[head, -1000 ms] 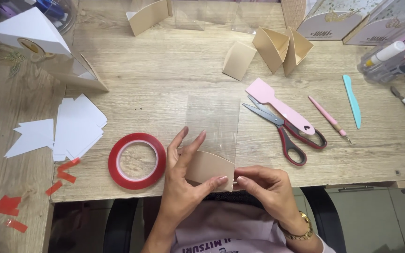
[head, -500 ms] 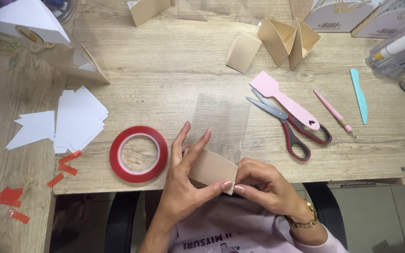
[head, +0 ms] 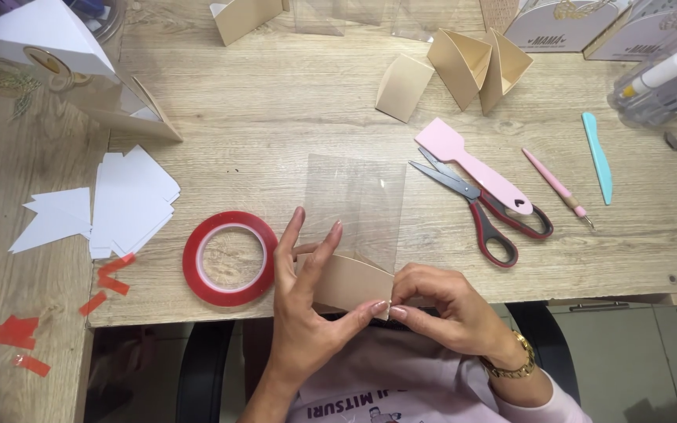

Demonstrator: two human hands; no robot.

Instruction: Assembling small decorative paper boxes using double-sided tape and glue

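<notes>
Here, at the near edge of the bench (head: 276, 102):
Left hand (head: 307, 313): fingers spread flat behind the tan card (head: 346, 283), thumb pinching its lower right corner; grip closed on the card.
Right hand (head: 440, 305): thumb and forefinger pressed together on that same corner, just beside the left thumb; grip closed on the card.
Card: lay between both hands, long axis running left to right, tilted down toward the right.
Clear sheet (head: 358, 207): stood up and away from the card's top edge, touching it, long axis pointing away from the person.
Key relation: the pinched corner sat right of centre, so the right hand was nearer; the sheet lay beyond both grips.
Nearby: red tape roll (head: 229, 258) just left of the left hand; scissors (head: 479, 211) and pink scraper (head: 479, 168) well to the right.
Left side: white paper pieces (head: 119, 204), red scraps (head: 13, 329).
</notes>
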